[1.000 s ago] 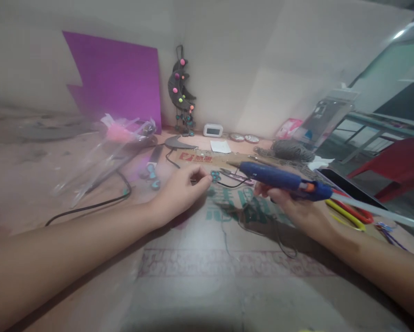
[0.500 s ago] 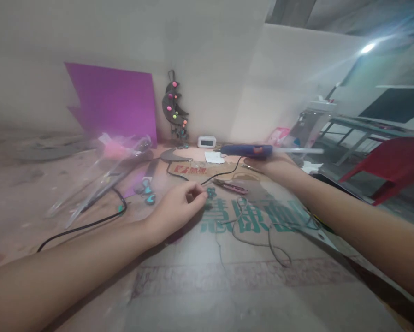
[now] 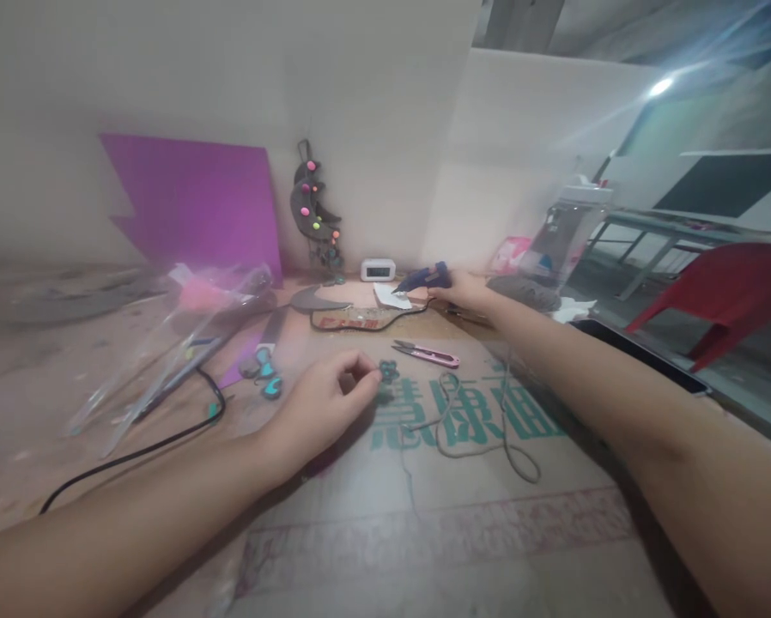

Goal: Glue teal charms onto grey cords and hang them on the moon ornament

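Note:
My left hand (image 3: 334,403) is closed in a pinch on a small dark teal flower-shaped piece (image 3: 389,371), held low over the printed cardboard (image 3: 476,524). Farther back, my right hand (image 3: 466,290) grips a blue hot glue gun (image 3: 427,276). Its nozzle points left and down at a white paper (image 3: 391,296); I cannot tell whether the tip touches it. Between my hands lie pink-handled thread snips (image 3: 427,354) and a loose grey cord (image 3: 443,442).
A grey felt crescent (image 3: 318,299) and a small white digital clock (image 3: 378,269) are near the wall. Scissors with teal handles (image 3: 268,373), plastic bags (image 3: 218,296) and a black cable (image 3: 134,445) lie left. A phone (image 3: 643,356) and clear bottle (image 3: 569,232) are right.
My right hand has swung the glue gun's nozzle down toward the white paper. My left hand keeps its pinch on the flower piece. The view has shifted slightly.

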{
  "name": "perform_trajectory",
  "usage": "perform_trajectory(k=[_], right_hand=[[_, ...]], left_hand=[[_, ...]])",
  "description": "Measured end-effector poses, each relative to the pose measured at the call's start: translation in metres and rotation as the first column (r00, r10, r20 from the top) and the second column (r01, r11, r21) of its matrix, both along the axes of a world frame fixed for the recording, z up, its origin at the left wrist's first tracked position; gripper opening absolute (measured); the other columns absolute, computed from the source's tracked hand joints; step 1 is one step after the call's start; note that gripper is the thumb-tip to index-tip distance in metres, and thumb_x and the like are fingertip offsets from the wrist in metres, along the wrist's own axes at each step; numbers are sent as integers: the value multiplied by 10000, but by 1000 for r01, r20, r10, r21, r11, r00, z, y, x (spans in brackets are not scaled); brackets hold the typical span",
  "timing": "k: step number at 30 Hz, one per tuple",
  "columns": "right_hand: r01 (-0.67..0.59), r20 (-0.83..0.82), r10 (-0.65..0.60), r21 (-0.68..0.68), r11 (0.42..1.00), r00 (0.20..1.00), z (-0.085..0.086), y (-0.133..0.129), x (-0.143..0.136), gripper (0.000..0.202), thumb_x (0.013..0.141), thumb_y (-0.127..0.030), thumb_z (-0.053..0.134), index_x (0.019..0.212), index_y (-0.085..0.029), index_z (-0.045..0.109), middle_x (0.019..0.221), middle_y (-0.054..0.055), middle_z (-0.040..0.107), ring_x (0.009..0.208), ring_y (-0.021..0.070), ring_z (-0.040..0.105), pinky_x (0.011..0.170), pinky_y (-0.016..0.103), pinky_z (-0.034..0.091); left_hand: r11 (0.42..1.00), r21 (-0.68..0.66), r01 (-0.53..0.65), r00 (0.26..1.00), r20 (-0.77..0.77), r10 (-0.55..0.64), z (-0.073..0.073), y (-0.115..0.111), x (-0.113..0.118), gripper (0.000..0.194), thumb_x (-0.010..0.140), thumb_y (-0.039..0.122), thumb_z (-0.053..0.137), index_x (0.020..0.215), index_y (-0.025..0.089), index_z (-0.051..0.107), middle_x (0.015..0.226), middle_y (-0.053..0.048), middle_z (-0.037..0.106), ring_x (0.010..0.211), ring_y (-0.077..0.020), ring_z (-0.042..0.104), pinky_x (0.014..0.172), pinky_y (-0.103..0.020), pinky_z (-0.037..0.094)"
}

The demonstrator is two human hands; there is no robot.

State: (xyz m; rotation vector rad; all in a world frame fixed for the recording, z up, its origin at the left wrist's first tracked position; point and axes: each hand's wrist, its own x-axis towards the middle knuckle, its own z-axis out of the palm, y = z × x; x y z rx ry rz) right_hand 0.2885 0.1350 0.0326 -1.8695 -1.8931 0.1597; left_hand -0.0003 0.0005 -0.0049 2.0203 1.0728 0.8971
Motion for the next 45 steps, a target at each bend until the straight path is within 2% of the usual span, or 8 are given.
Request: perform_trajectory(k=[5, 10, 17, 25, 31, 34, 38, 45], right_hand=[[-10, 102, 12, -22, 1000, 995, 9, -14, 14, 346, 820, -374, 680, 1056, -123, 702, 1022, 145, 748, 889, 247, 677, 817, 322, 482], [-20, 212, 10, 45, 999, 977, 19, -58, 10, 355, 861, -400, 609, 1079, -128, 676, 1073, 167, 715, 932, 274, 655, 796, 344, 463], [-392, 296, 381, -21, 920, 876, -1, -127, -34, 456, 866, -488, 618, 1204, -183, 606, 1073, 109, 681, 930, 248, 640, 786, 341, 483], [-447, 511, 376, 19, 894, 773, -26, -127, -41, 314, 989, -250, 402, 1015, -123, 688, 958, 142, 652, 890, 234, 593, 805, 339, 463], [-260, 182, 221, 232, 937, 958, -13, -144, -43, 259, 980, -228, 394, 1078, -164, 625, 980, 88, 716, 847, 198, 653, 748, 290, 467], [-292, 152, 254, 341, 894, 955, -7, -160, -49, 263, 981, -297, 416, 1096, -189, 627, 975, 77, 726, 833, 201, 666, 730, 293, 474], [-464, 378, 340, 310, 830, 861, -10, -175, -55, 312, 973, -331, 441, 1166, -216, 657, 986, 79, 747, 825, 221, 677, 707, 316, 467], [-561, 498, 348, 381, 735, 794, -12, -177, -51, 270, 974, -280, 478, 1133, -230, 691, 842, 49, 715, 716, 162, 632, 624, 277, 418]], left_hand=[[1000, -5, -1, 1000, 2, 1, -1, 1, 0, 207, 882, 368, 507, 802, 195, 590, 762, 2, 644, 715, -176, 616, 676, -284, 469], [1000, 15, -1, 1000, -2, 1, -2, 1, 0, 217, 884, 375, 499, 817, 193, 594, 790, -5, 654, 738, -184, 624, 698, -293, 477], [999, 46, -4, 998, -59, 7, 4, -2, 0, 223, 887, 384, 494, 829, 196, 599, 789, -4, 661, 744, -188, 631, 671, -288, 474], [999, 37, -14, 1000, -22, 15, 2, -1, 0, 173, 864, 356, 517, 799, 220, 602, 762, -18, 670, 698, -191, 631, 574, -279, 474], [997, 81, 6, 998, -60, -1, 4, -3, -1, 164, 884, 333, 500, 825, 211, 592, 794, 3, 659, 712, -173, 618, 659, -294, 475], [984, 179, 6, 996, -92, 11, 7, -4, -1, 136, 874, 284, 504, 818, 201, 596, 822, 2, 663, 762, -172, 609, 729, -303, 464], [964, 265, -2, 991, -130, 38, 11, -6, -1, 114, 852, 250, 518, 774, 193, 578, 810, -8, 665, 792, -181, 604, 747, -306, 451], [975, 222, -2, 992, -125, 30, 10, -5, -1, 113, 839, 250, 529, 760, 190, 583, 781, 5, 651, 763, -172, 592, 718, -293, 442]])
